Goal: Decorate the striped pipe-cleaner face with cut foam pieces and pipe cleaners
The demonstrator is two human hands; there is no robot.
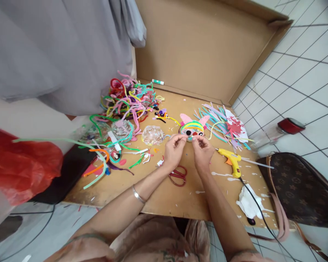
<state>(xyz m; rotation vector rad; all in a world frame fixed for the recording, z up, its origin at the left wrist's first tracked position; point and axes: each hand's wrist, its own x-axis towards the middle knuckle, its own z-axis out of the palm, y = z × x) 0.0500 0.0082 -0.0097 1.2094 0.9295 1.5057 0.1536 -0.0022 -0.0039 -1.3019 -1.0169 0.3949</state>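
A craft animal face (pixel 192 127) with pink ears, yellow and teal bands, dark eyes and a red nose lies on the cardboard-coloured tabletop. My left hand (pixel 175 148) and my right hand (pixel 202 149) meet at its lower edge. Both hands are closed in a pinch, fingertips close together. Whatever sits between the fingers is too small to make out. Red-handled scissors (pixel 178 176) lie on the table below the hands, partly covered by my left wrist. Right of my right hand rests a yellow glue gun (pixel 231 160) with a clear glue stick in its back.
A tangle of pipe cleaners (pixel 128 96) fills the back left, near a clear round plastic piece (pixel 153 135). More pipe cleaners (pixel 217 122) lie at the right. A brown handbag (pixel 303 185), a crumpled tissue (pixel 250 202) and a bottle with a red cap (pixel 291 126) are there too.
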